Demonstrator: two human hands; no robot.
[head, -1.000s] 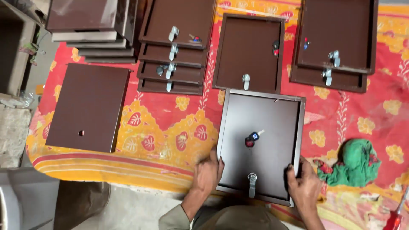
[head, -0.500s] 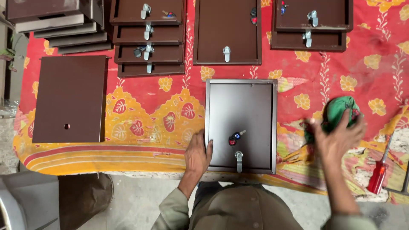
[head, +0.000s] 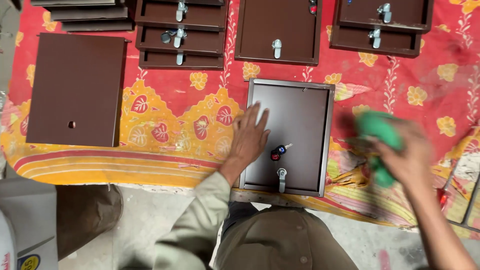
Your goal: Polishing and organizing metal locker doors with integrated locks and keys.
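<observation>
Since half a second ago, left hand [head: 250, 137] slid up onto the door panel's [head: 300, 115] left edge, fingers spread flat, gripping nothing; panel lies on red cloth [head: 200, 90], keys [head: 278, 151] and latch [head: 282, 178] near its lower middle; right hand [head: 407, 157], blurred, now closed around green rag [head: 380, 135], right of panel.

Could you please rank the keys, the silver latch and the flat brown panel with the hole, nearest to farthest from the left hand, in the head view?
From the left hand:
1. Keys, just right of it.
2. Silver latch, lower right.
3. Flat brown panel with the hole, far left.
</observation>
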